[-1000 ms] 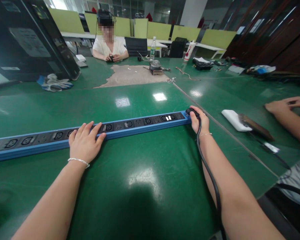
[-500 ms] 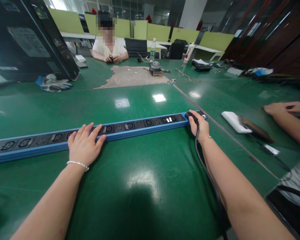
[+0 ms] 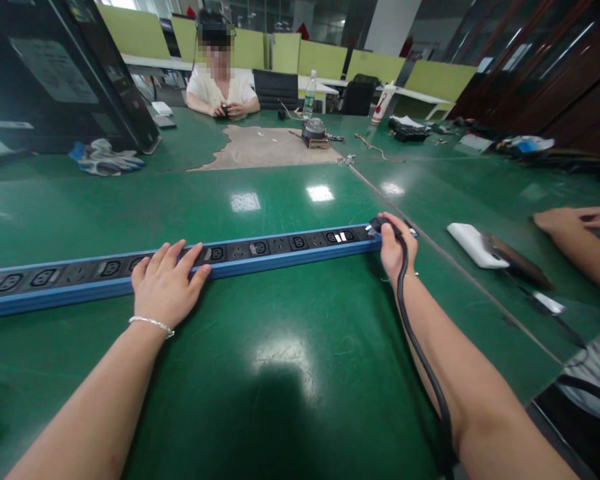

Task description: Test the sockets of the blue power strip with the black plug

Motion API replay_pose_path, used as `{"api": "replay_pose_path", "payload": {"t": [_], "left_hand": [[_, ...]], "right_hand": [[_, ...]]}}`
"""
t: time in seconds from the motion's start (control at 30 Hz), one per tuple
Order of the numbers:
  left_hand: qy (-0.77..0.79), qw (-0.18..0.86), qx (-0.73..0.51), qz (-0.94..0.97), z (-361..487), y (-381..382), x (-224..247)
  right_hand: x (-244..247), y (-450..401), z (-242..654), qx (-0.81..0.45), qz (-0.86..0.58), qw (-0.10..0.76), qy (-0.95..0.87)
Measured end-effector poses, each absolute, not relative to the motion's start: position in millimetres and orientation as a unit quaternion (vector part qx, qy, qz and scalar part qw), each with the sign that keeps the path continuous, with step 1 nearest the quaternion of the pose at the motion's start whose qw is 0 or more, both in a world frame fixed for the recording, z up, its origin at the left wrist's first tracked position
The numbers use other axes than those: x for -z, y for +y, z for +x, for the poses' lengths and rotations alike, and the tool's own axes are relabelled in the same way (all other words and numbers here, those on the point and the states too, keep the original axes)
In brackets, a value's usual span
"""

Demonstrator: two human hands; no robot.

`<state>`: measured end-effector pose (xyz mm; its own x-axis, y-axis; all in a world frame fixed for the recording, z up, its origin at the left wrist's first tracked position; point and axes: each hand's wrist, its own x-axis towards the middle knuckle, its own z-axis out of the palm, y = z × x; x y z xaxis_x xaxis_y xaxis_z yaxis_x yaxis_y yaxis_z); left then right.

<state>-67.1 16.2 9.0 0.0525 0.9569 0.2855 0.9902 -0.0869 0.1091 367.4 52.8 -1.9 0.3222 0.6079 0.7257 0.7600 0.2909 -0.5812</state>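
Observation:
A long blue power strip (image 3: 250, 268) with black sockets lies across the green table, running from the left edge to right of centre. My left hand (image 3: 167, 283) rests on it with the fingers spread over its middle part, a silver bracelet at the wrist. Near the strip's right end, my right hand (image 3: 399, 248) grips a black plug (image 3: 384, 224). Metal prongs show at the plug's left side, out of the socket and just over the strip. From the plug a black cable (image 3: 414, 333) hangs down along my right forearm.
On the right are a white power bank (image 3: 473, 245), a dark phone-like object (image 3: 517, 260) and another person's hands (image 3: 573, 220). Gloves (image 3: 105, 159) lie beside a black computer case (image 3: 75, 80). A person sits across the table behind a bottle (image 3: 310, 95) and a tape-like roll (image 3: 313, 130).
My right hand has lifted and tilted the plug, and its prongs now show where it was seated against the strip. My left hand stays on the strip. The view has shifted slightly.

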Motion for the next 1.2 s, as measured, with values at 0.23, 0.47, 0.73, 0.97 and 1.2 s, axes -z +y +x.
{"api": "replay_pose_path", "payload": {"t": [0.23,0.47,0.73,0.97,1.2], "left_hand": [[-0.672,0.063,0.148,-0.723,-66,15,-9],[-0.673,0.062,0.146,-0.723,-65,15,-10],[-0.68,0.046,0.161,-0.714,-65,15,-9],[-0.672,0.054,0.153,-0.722,-66,15,-9],[-0.677,0.067,0.148,-0.718,-64,13,-11]], "right_hand": [[1,50,356,0.073,-0.628,0.478,-0.609],[-1,50,357,0.084,-0.638,0.446,-0.623],[4,45,353,0.087,-0.649,0.41,-0.635],[11,46,352,0.098,-0.642,0.424,-0.631],[0,49,334,0.074,-0.567,0.639,-0.514]]}}
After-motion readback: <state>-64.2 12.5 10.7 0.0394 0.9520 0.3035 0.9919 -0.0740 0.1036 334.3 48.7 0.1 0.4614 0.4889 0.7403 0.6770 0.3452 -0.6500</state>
